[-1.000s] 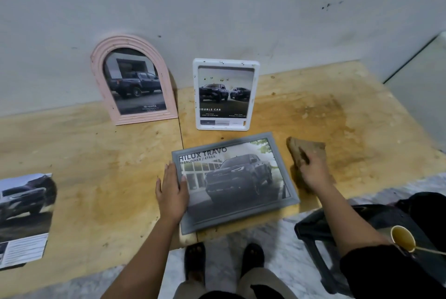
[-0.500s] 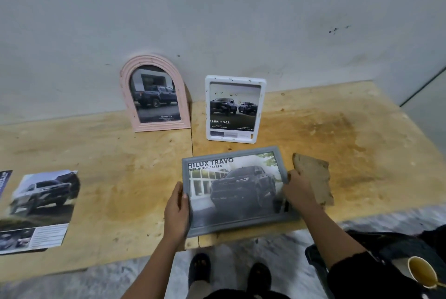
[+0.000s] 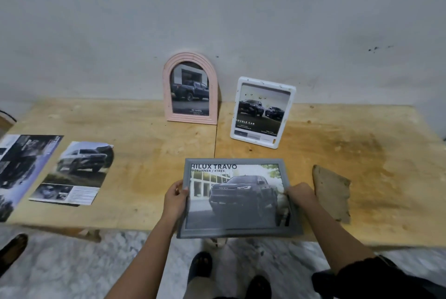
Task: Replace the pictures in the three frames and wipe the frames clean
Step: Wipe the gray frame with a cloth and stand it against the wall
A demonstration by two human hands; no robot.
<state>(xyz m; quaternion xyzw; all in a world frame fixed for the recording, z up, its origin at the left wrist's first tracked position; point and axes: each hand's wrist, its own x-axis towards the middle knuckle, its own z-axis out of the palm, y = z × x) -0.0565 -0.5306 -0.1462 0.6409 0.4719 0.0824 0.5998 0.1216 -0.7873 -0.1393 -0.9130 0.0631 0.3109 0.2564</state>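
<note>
A grey frame (image 3: 237, 233) with a dark truck picture is tilted up at the table's front edge. My left hand (image 3: 175, 198) grips its left side and my right hand (image 3: 300, 193) grips its right side. A brown cloth (image 3: 331, 192) lies on the table just right of my right hand, untouched. A pink arched frame (image 3: 166, 96) and a white frame (image 3: 290, 115), both with truck pictures, lean against the wall behind.
Two loose truck prints (image 3: 77, 173) (image 3: 21, 166) lie on the left part of the wooden table (image 3: 144, 154). A stained patch marks the table's right side. A grey wall rises behind. My feet and another shoe (image 3: 12, 250) show on the floor.
My right hand let go of the cloth and took the frame's right side. My left hand went from lying flat to gripping, and the frame's far edge has lifted.
</note>
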